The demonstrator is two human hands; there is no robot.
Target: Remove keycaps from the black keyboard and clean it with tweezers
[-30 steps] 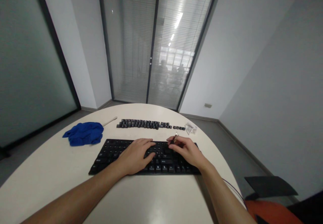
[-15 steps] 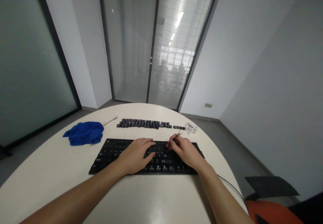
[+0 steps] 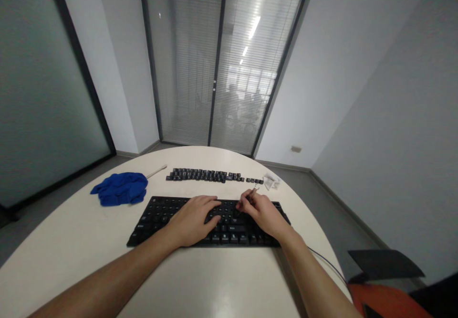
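Note:
A black keyboard lies on the table; part of its key field looks bare of caps. My left hand rests flat on its middle, thumb and fingers apart, holding nothing. Over the right part of the keyboard, my right hand pinches a small thin tool whose end sticks up past the fingers. Its lower end is hidden, so its exact kind is unclear. Beyond the keyboard, loose black keycaps stand in rows, with a few more trailing off to the right.
On the left of the round table lie a crumpled blue cloth and a thin light-coloured stick or brush. A crumpled clear-white wrapper sits at the right. The keyboard's cable runs over the right edge, near an orange chair.
Both hands stay in nearly the same place. The view shifts very slightly.

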